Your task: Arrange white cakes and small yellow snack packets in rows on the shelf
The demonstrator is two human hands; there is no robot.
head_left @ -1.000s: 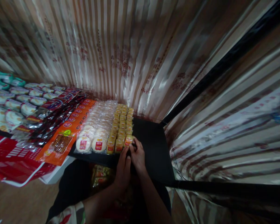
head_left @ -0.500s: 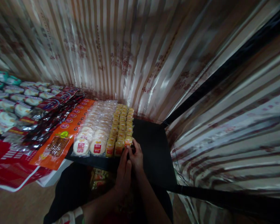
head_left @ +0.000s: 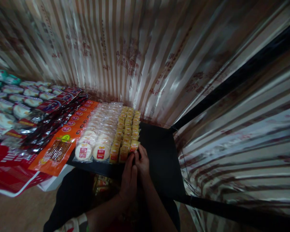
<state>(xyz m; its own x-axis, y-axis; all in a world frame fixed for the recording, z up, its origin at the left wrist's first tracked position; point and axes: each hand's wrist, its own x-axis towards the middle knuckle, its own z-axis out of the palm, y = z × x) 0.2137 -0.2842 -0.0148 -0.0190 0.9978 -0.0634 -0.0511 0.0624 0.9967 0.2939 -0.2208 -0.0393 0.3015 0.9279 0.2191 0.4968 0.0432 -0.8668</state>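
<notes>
The right hand (head_left: 142, 161) pinches the front yellow packet (head_left: 134, 145) in its grip, just ahead on the worktop (head_left: 159, 154); the left hand (head_left: 129, 176) presses alongside, grip unclear. A careless nudge could skew the packet rows (head_left: 127, 130) beyond.

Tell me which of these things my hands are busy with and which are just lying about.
In hand: left hand and right hand, both at the nearest yellow packet, front of the yellow packet rows on the black tabletop.
Lying about: round white cakes, orange packets, dark red packets, pale round packets, red sheet, striped curtain.
</notes>
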